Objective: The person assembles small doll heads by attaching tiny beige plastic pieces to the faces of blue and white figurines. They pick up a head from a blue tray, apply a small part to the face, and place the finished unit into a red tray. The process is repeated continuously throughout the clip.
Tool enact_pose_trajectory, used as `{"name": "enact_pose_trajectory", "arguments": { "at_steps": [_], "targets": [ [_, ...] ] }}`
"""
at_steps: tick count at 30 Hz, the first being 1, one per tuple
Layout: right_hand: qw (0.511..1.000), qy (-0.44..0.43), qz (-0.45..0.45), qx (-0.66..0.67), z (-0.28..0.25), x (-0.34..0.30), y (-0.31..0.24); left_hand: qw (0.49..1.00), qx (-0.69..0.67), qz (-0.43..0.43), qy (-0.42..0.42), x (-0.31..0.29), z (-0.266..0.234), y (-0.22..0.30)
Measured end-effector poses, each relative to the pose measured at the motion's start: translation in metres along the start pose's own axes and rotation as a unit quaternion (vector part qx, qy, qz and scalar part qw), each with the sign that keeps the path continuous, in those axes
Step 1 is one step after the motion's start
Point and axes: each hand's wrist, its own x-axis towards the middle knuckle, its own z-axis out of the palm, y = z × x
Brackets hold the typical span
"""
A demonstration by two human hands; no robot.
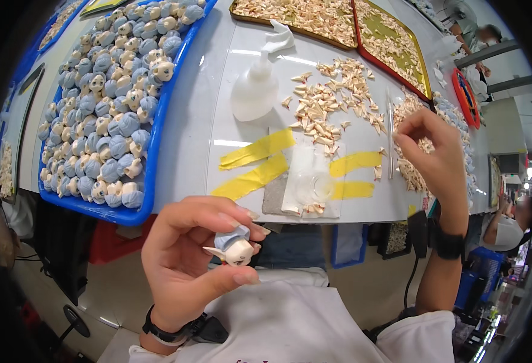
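Observation:
A small doll head [238, 250] with light-blue hair and a pointed ear is pinched between the thumb and fingers of my left hand [178, 254], in front of the table's near edge. My right hand [440, 148] hovers above the right side of the table with thumb and forefinger closed together. Whatever those fingertips hold, if anything, is too small to make out. Beneath that hand lies a heap of small cream pointed pieces [412, 172], ear-like in shape. A thin clear rod [390, 133] lies beside the heap. More pointed pieces [320, 100] are scattered in the table's middle.
At left, a blue tray [157, 142] is full of blue-haired doll heads. A white squeeze bottle [254, 91] stands mid-table. Yellow tape strips [257, 149] flank a small clear dish [315, 186] on a white pad. Trays of pointed pieces [302, 21] line the back. Other people work at right.

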Motion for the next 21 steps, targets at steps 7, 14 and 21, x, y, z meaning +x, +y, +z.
{"name": "enact_pose_trajectory", "arguments": {
  "at_steps": [7, 14, 21],
  "targets": [
    [0.960, 0.100, 0.083, 0.246, -0.005, -0.059, -0.011, 0.996, 0.062, 0.031, -0.060, 0.006, -0.006, -0.004],
    [0.944, 0.100, 0.092, 0.301, 0.017, -0.087, -0.005, 0.998, -0.010, -0.059, 0.017, 0.005, 0.012, -0.001],
    [0.905, 0.092, 0.113, 0.400, 0.039, -0.091, -0.013, 0.998, 0.033, -0.012, -0.044, 0.004, 0.004, -0.012]
  ]
}}
